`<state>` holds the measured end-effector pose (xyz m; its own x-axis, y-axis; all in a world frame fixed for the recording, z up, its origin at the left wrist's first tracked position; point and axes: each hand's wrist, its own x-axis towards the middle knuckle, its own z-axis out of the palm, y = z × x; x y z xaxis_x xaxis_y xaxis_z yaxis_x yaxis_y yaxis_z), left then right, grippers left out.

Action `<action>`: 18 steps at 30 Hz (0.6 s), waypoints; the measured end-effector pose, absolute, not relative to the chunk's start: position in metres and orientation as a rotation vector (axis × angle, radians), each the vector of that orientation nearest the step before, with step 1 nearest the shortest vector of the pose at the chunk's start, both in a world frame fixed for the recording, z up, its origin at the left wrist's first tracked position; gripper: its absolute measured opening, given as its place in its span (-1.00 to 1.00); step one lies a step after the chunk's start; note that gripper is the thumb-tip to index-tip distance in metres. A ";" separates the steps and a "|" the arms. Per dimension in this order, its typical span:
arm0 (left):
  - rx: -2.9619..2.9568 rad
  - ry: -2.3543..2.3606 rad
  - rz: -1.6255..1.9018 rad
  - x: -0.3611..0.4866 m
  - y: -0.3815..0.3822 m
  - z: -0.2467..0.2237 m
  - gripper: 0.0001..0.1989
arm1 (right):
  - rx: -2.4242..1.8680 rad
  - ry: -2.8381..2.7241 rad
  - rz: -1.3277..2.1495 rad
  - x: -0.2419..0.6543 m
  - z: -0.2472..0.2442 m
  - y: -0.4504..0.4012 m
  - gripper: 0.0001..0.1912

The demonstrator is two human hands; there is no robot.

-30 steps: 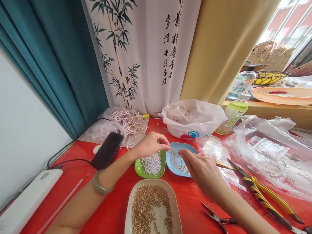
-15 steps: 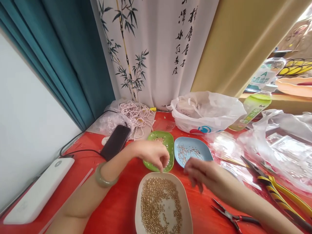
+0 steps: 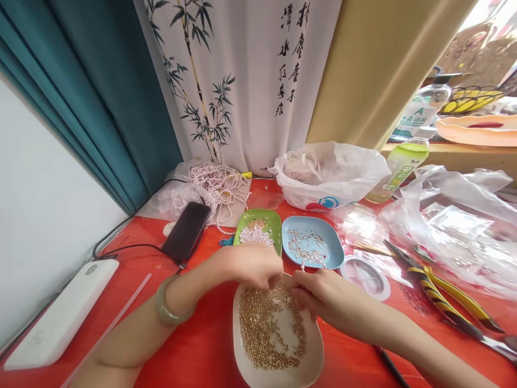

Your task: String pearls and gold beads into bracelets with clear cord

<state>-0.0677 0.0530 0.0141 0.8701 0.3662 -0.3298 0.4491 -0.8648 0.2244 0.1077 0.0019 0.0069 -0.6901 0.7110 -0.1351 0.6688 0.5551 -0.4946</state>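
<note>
My left hand (image 3: pixel 258 265), with a pale green bangle (image 3: pixel 163 302) on its wrist, is closed in a pinch over the far edge of a cream tray (image 3: pixel 239 345) of gold beads (image 3: pixel 262 337). Beside it, my right hand (image 3: pixel 319 291) is also closed, fingertips close to the left's. Small pale beads (image 3: pixel 302 265) show just above its knuckles; I cannot tell whether it holds them. What either pinch holds is hidden. Behind are a green plate (image 3: pixel 277 218) with pearl-white and gold beads and a blue plate (image 3: pixel 337 242) with small metallic pieces.
Left lie a phone (image 3: pixel 188 231), a white power bank (image 3: pixel 60 315) and pink bead strands (image 3: pixel 220 186). A white plastic bag (image 3: pixel 335 178) and a bottle (image 3: pixel 404 167) stand behind. To the right are a round clear lid (image 3: pixel 365 277), yellow-black pliers (image 3: pixel 440 296) and clear plastic bags (image 3: pixel 456 226).
Both hands have come together over the tray's far edge, the right moving left and closing. The view has turned slightly right, and the pearl-white beads in the green plate are now uncovered.
</note>
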 end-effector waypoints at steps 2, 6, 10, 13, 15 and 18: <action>2.781 0.616 -0.443 -0.066 0.047 0.012 -0.94 | -1.186 -2.739 0.754 0.108 0.008 0.002 -0.78; 2.872 0.686 -0.451 -0.064 0.039 0.007 -0.92 | -1.165 -2.773 0.747 0.112 0.012 0.004 -0.79; 2.918 0.741 -0.381 -0.061 0.038 -0.001 -0.95 | -1.255 -2.754 0.792 0.116 0.016 0.008 -0.77; 2.923 0.743 -0.326 -0.060 0.039 -0.008 -0.94 | -1.281 -2.723 0.763 0.118 0.018 0.010 -0.76; 2.924 0.746 -0.311 -0.060 0.040 -0.010 -0.93 | -1.282 -2.712 0.731 0.119 0.019 0.011 -0.75; 2.908 0.748 -0.319 -0.060 0.042 -0.007 -0.92 | -1.275 -2.706 0.679 0.121 0.021 0.010 -0.75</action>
